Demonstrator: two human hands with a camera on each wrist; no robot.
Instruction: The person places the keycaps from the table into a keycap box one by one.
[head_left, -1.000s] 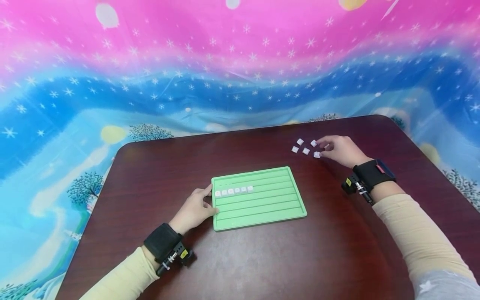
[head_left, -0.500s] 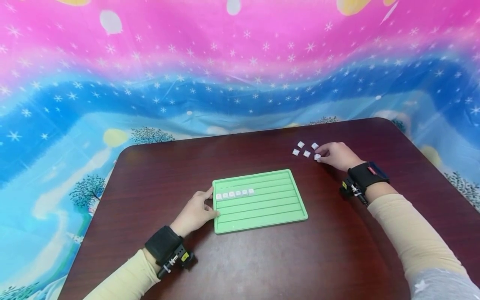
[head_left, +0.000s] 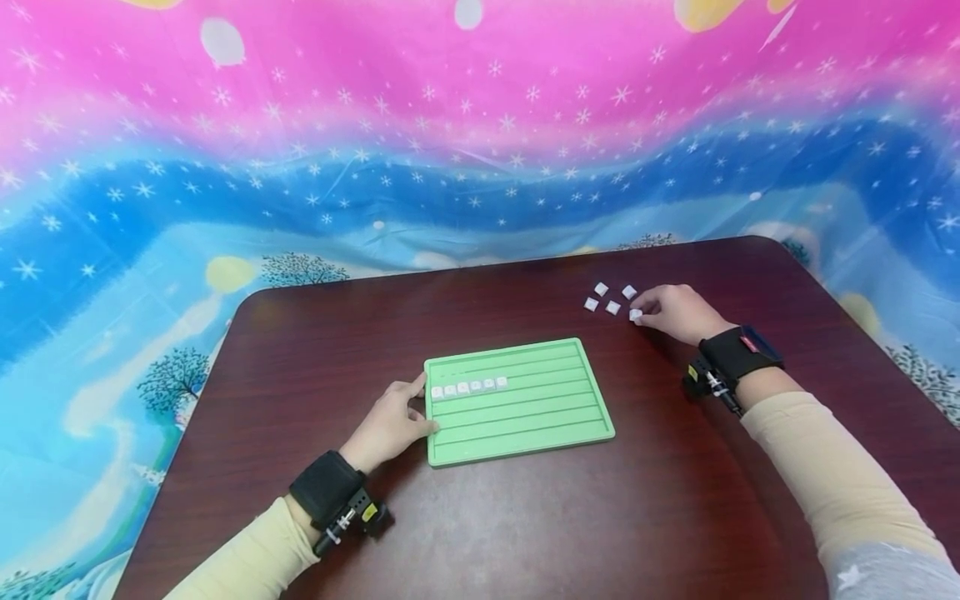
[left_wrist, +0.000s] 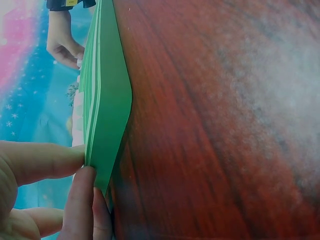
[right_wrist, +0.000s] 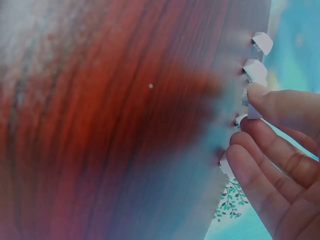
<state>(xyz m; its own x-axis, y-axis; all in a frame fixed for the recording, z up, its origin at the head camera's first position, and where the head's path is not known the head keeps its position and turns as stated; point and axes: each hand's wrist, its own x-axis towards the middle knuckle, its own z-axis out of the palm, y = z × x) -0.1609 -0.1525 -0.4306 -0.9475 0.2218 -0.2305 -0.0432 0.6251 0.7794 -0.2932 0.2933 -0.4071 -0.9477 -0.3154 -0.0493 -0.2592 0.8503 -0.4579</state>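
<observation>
A pale green tray [head_left: 525, 425] with raised ridges lies on the table. Several white keycaps [head_left: 476, 386] stand side by side in one of its upper rows, starting at the left end. My left hand [head_left: 386, 425] grips the tray's left edge; the left wrist view has the thumb and fingertips against its rim. At the back right, my right hand [head_left: 681, 313] pinches a white keycap [right_wrist: 253, 111] between thumb and index finger, and the other fingers are loosely bent. Several loose keycaps [head_left: 612, 308] lie just left of it. Whether the pinched keycap touches the table is unclear.
The dark wooden table [head_left: 525, 525] has rounded far corners. Behind it hangs a pink and blue cloth [head_left: 480, 167] with snowflakes and trees. Both wrists wear black straps with small cameras [head_left: 367, 510].
My right fingertips have closed on the nearest loose keycap, which has turned a little. My left hand keeps its hold on the tray. The head view has shifted slightly.
</observation>
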